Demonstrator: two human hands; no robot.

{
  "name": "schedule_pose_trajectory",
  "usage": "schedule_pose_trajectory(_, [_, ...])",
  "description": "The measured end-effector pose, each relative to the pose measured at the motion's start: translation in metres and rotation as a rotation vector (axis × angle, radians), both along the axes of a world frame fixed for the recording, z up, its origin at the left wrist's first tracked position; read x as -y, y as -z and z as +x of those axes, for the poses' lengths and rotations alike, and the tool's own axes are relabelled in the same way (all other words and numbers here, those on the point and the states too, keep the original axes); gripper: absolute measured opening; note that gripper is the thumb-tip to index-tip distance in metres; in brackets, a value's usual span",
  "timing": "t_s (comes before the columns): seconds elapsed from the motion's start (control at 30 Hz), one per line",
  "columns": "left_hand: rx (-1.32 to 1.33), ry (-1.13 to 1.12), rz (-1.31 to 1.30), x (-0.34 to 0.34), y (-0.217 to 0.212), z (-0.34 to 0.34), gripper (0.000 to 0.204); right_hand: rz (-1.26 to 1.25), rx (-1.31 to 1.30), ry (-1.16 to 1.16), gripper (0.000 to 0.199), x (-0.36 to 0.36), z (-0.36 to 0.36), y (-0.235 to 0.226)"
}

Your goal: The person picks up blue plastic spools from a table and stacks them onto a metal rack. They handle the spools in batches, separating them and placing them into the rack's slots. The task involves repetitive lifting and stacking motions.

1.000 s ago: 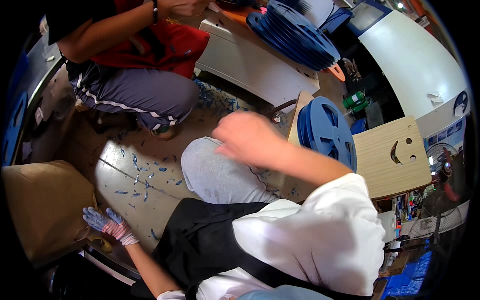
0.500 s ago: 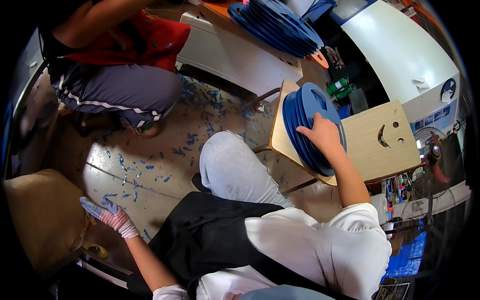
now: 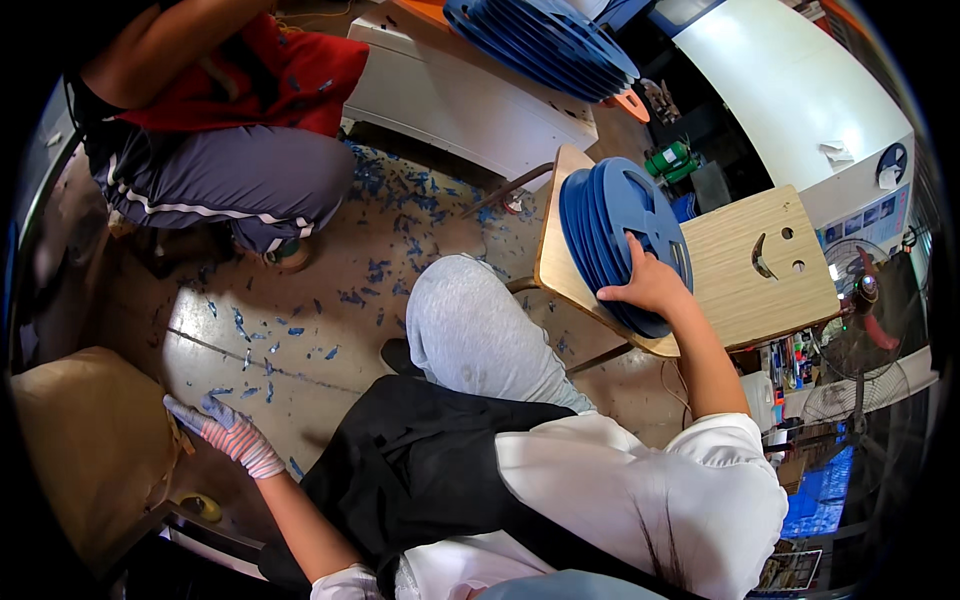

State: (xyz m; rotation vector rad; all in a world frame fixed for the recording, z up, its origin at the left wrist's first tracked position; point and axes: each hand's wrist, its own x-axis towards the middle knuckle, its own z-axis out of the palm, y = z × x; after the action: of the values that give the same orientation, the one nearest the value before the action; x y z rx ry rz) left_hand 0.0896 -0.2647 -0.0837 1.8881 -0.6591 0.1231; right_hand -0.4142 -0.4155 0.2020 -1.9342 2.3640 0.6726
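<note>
Since half a second ago, the right hand [image 3: 650, 285] has slid down the stack of blue reels [image 3: 620, 240] and now rests lower on its front face, fingers spread flat against the plastic, pressing rather than gripping. Its bare forearm runs up from the white sleeve at a slant. The reels stand on edge on the wooden stool [image 3: 745, 270], close to the stool's near left edge, with bare wood open to their right. The left hand [image 3: 225, 430], in a striped work glove, stays low at the left, fingers stretched out and together, touching the tan sack [image 3: 85, 450]. Between the hands lies concrete floor [image 3: 300, 310] strewn with blue chips; another person crouches beyond it.
</note>
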Motion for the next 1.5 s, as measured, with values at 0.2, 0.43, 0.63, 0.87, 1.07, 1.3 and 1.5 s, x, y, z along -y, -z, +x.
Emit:
schedule_pose_trajectory(0.2, [-0.031, 0.021, -0.030, -0.002, -0.005, -0.002, 0.065, -0.245, 0.207, -0.152, 0.113, 0.007, -0.028, 0.022])
schedule_pose_trajectory(0.43, [-0.103, 0.015, -0.072, -0.005, -0.017, -0.004, 0.064, -0.315, 0.136, -0.171, 0.098, 0.019, -0.018, 0.028])
schedule_pose_trajectory(0.63, [-0.086, 0.007, -0.091, -0.012, -0.020, 0.001, 0.060, -0.107, 0.281, -0.048, 0.116, 0.035, 0.001, 0.026])
schedule_pose_trajectory(0.87, [-0.187, 0.019, -0.162, -0.014, -0.021, 0.004, 0.060, -0.346, 0.327, -0.407, 0.116, 0.056, -0.041, 0.045])
schedule_pose_trajectory(1.07, [-0.212, 0.004, -0.182, -0.017, -0.021, 0.008, 0.061, -0.206, 0.268, -0.158, 0.115, 0.056, -0.002, 0.032])
schedule_pose_trajectory(1.3, [-0.265, 0.015, -0.234, -0.017, -0.018, 0.010, 0.063, -0.225, 0.259, -0.118, 0.111, 0.073, -0.009, 0.043])
schedule_pose_trajectory(1.5, [-0.308, -0.014, -0.228, -0.021, -0.028, 0.010, 0.060, -0.178, 0.144, -0.083, 0.107, 0.071, 0.007, 0.029])
